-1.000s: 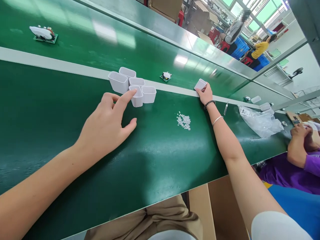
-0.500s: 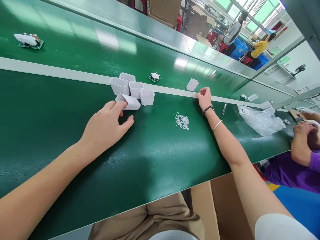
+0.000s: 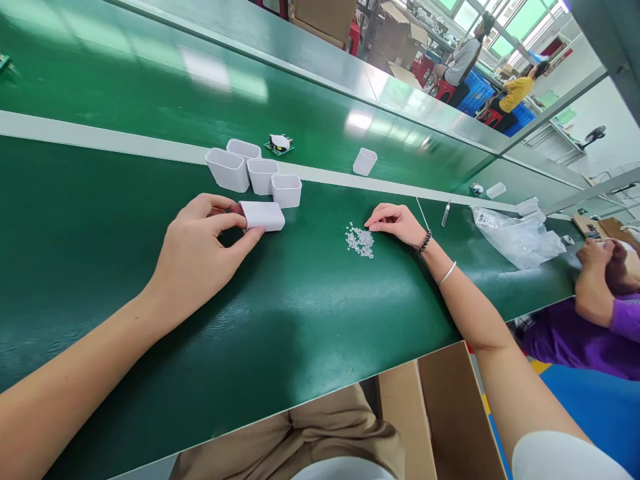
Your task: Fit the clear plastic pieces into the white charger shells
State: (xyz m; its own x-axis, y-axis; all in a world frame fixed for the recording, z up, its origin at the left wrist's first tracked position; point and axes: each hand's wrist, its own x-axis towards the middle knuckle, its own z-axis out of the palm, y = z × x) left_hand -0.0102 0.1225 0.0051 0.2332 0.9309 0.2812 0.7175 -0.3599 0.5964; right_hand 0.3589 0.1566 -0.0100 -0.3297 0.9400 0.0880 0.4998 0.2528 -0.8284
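Note:
My left hand (image 3: 203,250) grips a white plastic casing (image 3: 264,217) lying on its side, thumb in front and fingers at its left end. Just behind it, several white open-topped casings (image 3: 227,169) stand upright in a group. At the right edge of a small pile of tiny clear pieces (image 3: 359,241), my right hand (image 3: 397,225) has its thumb and fingertips pressed together. Whether a piece is between those fingertips is too small to see.
Beyond the pale strip (image 3: 330,175) are a small circuit board (image 3: 279,145) and a lone white casing (image 3: 365,162). A thin white stick (image 3: 423,213) and a small pen-like tool (image 3: 446,213) lie right, before a clear plastic bag (image 3: 520,237). A co-worker's hands (image 3: 595,267) are at far right.
My right hand has come back from the pale strip to the pile. The left-hand casing has turned and come slightly nearer me. Beyond the strip, the boards and lone casing have shifted left.

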